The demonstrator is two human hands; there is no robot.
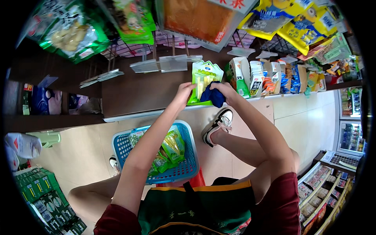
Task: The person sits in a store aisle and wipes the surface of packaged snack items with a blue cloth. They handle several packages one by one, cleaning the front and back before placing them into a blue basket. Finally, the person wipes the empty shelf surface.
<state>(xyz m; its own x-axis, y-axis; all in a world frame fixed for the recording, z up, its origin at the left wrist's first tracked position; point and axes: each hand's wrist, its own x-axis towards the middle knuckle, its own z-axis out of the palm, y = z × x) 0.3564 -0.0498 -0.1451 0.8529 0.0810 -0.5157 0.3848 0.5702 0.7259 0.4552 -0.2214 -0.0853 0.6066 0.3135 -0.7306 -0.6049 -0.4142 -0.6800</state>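
Observation:
Over the shelf's front edge, my left hand (185, 91) grips the left side of a green snack packet (197, 77) with pale yellow sticks showing through its window. A dark blue cloth (213, 95) is bunched in my right hand (225, 90) and lies against the packet's lower right front. The packet is upright and faces me. Below my left forearm, a blue plastic basket (191, 138) holds several similar green packets (174, 145); the forearm hides part of them.
A dark shelf board (132, 94) runs across the front. Snack boxes (257, 79) line its right part. Large packets (75, 38) hang above on hooks. Stacked green cartons (38, 185) stand at lower left. A snack rack (320, 188) is at lower right.

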